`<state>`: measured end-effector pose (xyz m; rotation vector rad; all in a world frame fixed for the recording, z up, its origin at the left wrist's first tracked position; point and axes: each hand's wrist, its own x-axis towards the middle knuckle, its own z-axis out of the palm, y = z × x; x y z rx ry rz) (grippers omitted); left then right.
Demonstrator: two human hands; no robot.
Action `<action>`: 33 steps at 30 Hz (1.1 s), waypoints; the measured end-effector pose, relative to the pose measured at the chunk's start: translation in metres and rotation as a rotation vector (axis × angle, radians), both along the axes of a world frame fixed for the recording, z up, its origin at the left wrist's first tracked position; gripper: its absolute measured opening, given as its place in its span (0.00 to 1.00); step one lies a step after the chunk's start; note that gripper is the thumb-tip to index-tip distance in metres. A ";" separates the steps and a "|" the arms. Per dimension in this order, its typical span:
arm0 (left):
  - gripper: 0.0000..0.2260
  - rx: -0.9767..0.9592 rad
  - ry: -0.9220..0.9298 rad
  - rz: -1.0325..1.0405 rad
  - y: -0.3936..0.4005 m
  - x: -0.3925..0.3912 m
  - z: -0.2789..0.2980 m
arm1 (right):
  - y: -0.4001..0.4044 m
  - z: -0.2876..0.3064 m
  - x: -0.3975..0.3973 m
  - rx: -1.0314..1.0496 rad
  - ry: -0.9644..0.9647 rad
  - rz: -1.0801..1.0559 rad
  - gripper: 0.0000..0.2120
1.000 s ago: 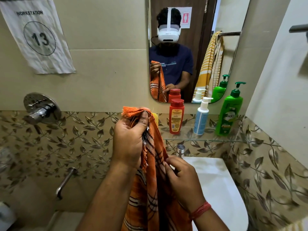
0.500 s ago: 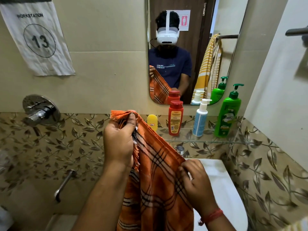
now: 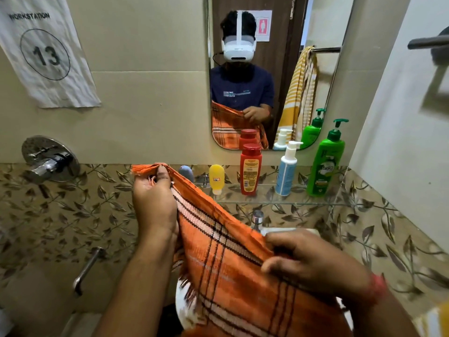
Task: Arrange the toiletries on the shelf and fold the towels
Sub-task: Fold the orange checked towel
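Note:
An orange checked towel (image 3: 230, 268) with a fringed end hangs stretched between my hands over the washbasin. My left hand (image 3: 153, 200) grips its fringed top corner, raised near the wall tiles. My right hand (image 3: 313, 261) pinches the top edge lower and to the right. On the glass shelf (image 3: 272, 199) stand a small yellow tube (image 3: 217, 178), a red bottle (image 3: 250, 169), a white and blue pump bottle (image 3: 286, 169) and a green pump bottle (image 3: 326, 161).
A mirror (image 3: 267, 69) hangs above the shelf and reflects a yellow striped towel on a rail. A chrome tap (image 3: 257, 218) and the white basin (image 3: 289, 231) lie under the towel. A shower valve (image 3: 49, 159) and a lever handle (image 3: 86, 271) sit on the left wall.
My right hand has slid down and to the right along the towel's edge, spreading the towel wider. My left hand has lowered and shifted left with the fringed corner.

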<state>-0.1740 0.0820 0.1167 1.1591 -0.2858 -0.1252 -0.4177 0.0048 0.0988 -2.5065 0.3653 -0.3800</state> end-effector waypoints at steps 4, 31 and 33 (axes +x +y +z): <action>0.07 0.019 -0.005 -0.025 -0.001 -0.012 0.002 | -0.005 -0.021 -0.009 0.184 -0.043 -0.061 0.17; 0.12 0.509 -0.727 -1.059 0.001 -0.054 -0.014 | -0.003 -0.025 0.018 0.357 -0.368 -0.240 0.14; 0.09 0.556 -0.689 -1.149 -0.001 -0.056 -0.018 | -0.004 -0.018 0.017 0.319 -0.353 -0.207 0.09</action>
